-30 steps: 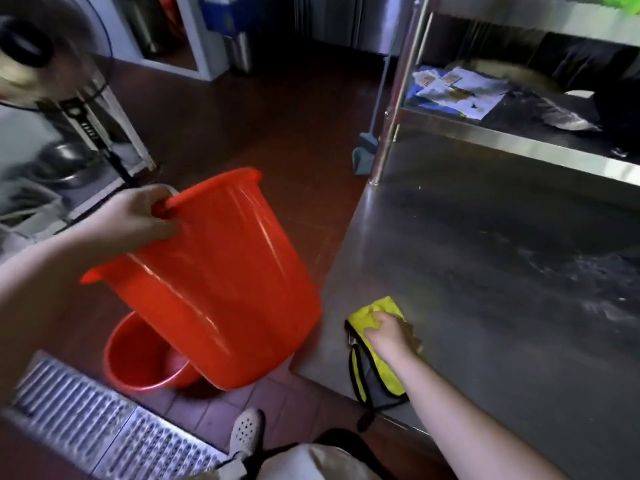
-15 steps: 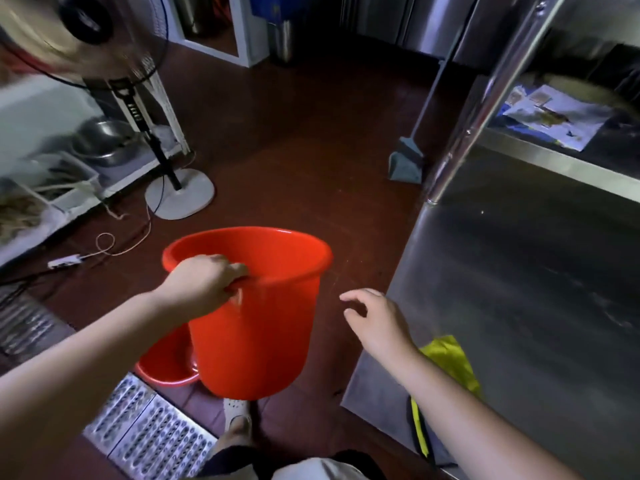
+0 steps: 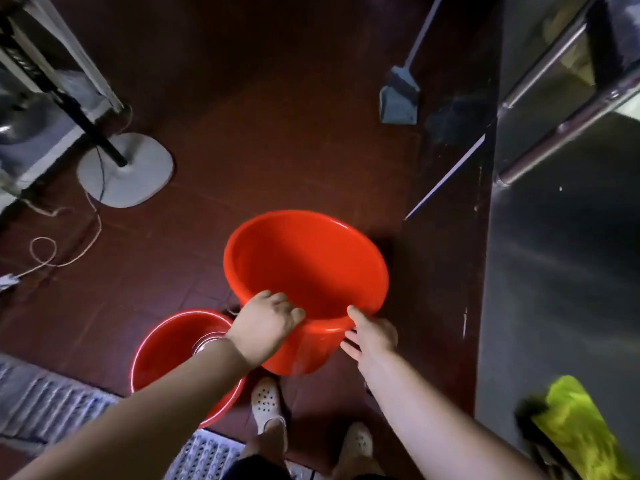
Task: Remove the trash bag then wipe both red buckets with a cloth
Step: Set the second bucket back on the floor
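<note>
An upright red bucket (image 3: 304, 265) is over the dark red floor in the middle of the view, its mouth facing up. My left hand (image 3: 265, 322) grips its near rim, fingers inside. My right hand (image 3: 372, 336) touches the rim and outer wall on the near right, thumb on the rim and fingers spread. A second red bucket (image 3: 169, 351) stands on the floor at lower left, partly hidden by my left forearm. The yellow cloth (image 3: 575, 424) lies on the steel table's near corner at lower right, with no hand on it.
A steel table (image 3: 561, 271) with a shelf post fills the right side. A fan base (image 3: 126, 169) and loose cord lie at left. A dustpan (image 3: 398, 102) leans at the back. A metal drain grate (image 3: 52, 410) runs along the lower left by my feet.
My right hand let go of the yellow cloth and came over to the bucket's rim. The bucket went from tilted to upright and lower, still held by my left hand.
</note>
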### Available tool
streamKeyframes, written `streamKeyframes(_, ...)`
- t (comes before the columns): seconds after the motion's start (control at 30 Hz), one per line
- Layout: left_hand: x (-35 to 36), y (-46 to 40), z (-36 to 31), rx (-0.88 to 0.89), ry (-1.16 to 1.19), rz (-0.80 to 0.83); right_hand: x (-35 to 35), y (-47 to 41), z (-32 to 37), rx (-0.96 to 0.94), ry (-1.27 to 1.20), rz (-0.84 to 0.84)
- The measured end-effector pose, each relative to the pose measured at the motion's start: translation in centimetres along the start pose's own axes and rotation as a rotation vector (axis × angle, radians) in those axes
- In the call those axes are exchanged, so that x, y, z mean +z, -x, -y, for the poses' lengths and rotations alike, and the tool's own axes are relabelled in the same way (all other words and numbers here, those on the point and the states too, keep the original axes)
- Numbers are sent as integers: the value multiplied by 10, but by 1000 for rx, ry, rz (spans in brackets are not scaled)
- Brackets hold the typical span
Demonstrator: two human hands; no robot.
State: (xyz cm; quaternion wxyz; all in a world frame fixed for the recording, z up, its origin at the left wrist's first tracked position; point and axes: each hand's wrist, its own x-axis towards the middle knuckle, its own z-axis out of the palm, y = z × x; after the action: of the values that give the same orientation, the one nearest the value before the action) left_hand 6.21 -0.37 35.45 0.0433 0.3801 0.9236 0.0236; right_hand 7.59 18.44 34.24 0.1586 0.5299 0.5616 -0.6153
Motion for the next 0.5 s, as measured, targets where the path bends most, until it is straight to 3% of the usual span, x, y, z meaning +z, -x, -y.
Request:
streamKeyframes(0.17, 71, -30, 22, -15, 39, 13, 40, -80, -18, 67, -124, -163)
streamKeyframes(0.3, 139, -49, 35, -123, 177, 73, 62, -156, -50, 33, -35, -265)
streamKeyframes(0.5, 258, -56, 50, -459, 301, 233, 84, -270, -105, -58, 169, -309)
